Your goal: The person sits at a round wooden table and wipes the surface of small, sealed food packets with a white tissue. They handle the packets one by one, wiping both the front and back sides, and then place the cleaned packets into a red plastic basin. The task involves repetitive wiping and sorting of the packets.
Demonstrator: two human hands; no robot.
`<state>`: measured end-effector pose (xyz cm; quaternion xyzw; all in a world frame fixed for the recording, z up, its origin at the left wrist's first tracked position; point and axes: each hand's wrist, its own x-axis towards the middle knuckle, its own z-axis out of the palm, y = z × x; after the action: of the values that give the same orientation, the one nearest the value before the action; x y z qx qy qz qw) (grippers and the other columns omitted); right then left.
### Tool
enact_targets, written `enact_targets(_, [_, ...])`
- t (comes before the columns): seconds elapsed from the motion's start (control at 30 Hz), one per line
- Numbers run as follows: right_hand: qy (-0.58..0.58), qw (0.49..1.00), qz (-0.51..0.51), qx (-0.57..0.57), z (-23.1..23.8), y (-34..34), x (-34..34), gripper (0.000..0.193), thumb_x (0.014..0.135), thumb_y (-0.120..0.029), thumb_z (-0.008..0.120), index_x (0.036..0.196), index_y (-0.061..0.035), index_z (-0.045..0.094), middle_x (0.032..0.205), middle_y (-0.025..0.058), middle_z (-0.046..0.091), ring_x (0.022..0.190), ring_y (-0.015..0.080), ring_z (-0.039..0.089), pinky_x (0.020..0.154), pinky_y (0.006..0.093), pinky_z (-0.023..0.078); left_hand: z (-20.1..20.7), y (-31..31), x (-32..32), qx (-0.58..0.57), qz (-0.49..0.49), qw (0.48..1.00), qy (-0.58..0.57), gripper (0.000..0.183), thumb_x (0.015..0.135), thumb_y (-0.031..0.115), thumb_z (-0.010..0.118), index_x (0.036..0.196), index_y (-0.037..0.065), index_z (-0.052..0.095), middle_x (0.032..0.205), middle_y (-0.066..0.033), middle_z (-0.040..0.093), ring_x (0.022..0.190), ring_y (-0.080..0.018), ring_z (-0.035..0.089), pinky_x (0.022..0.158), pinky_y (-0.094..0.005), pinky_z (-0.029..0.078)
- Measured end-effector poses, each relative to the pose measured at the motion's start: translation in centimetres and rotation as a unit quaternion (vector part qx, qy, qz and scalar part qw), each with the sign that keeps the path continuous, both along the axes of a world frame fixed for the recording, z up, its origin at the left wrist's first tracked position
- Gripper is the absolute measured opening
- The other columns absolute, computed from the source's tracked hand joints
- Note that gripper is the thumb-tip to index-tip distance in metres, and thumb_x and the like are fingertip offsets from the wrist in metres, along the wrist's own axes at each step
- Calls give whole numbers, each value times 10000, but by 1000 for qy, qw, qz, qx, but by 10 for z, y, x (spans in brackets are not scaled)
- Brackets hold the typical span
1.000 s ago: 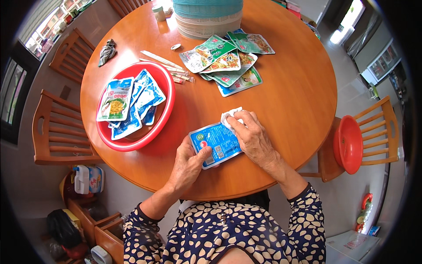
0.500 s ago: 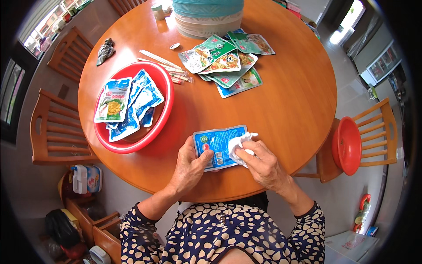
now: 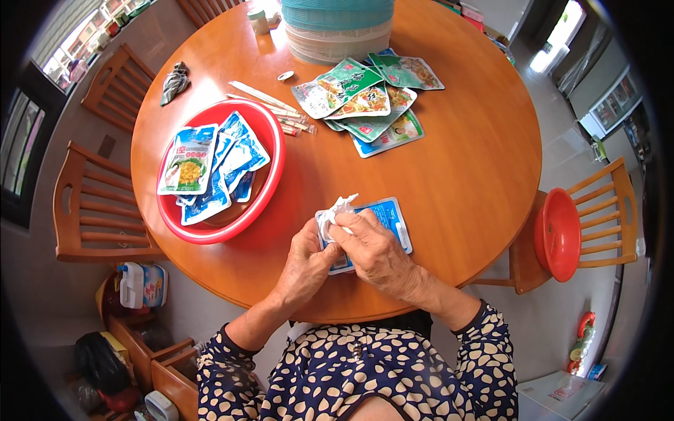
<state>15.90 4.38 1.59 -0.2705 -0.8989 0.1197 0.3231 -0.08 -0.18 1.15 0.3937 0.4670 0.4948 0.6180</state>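
Note:
A blue food pouch (image 3: 390, 212) lies nearly flat at the table's near side, partly covered by my hands. My left hand (image 3: 306, 254) grips its left edge, thumb on top. In my right hand (image 3: 375, 252) is a crumpled white cloth or tissue (image 3: 340, 212), pressed on the pouch's left part, close to my left thumb. To the left stands a red basin (image 3: 275, 172) with several blue and white pouches (image 3: 244, 156) in it; one pouch with a picture of yellow cubes (image 3: 188, 160) lies on top. Farther off is a loose pile of green and blue pouches (image 3: 372, 95).
Wrapped chopsticks (image 3: 274, 105) lie beside the basin, near a small white lid (image 3: 285, 76). A dark crumpled bag (image 3: 175, 83) rests at the far left. Stacked blue and white baskets (image 3: 338, 31) and a small jar (image 3: 258, 21) stand at the back. Another red basin (image 3: 558, 235) sits on the right chair.
My right hand has moved left across the pouch with the white cloth, from its right side to its left edge by my left thumb. The pouch's right part is now uncovered.

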Motion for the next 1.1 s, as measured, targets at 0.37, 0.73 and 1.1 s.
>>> enact_targets(0.37, [-36,990,-135,30,-2,4,48,348,801,28,683,1148,3,685,1072,100,609,963,277,600,778,363,553,5,-4,4,-29,7,999,-20,289,1009,91,590,1256,-35,510,1131,-84,655,1001,-113,641,899,-291,565])
enact_targets(0.73, [43,996,13,-80,6,-2,24,312,808,46,681,1113,-10,651,976,130,560,917,301,615,772,393,544,4,0,-1,-27,-17,998,-48,299,1004,80,592,1277,-16,512,1136,-76,654,1003,-116,648,899,-294,575])
enact_targets(1.1, [48,998,15,-30,0,18,8,227,783,31,703,1005,-1,669,1004,122,558,961,298,588,791,403,539,0,1,-7,-96,-11,984,-147,393,939,-11,594,1320,-18,497,1187,-73,637,1075,-146,641,976,-322,532])
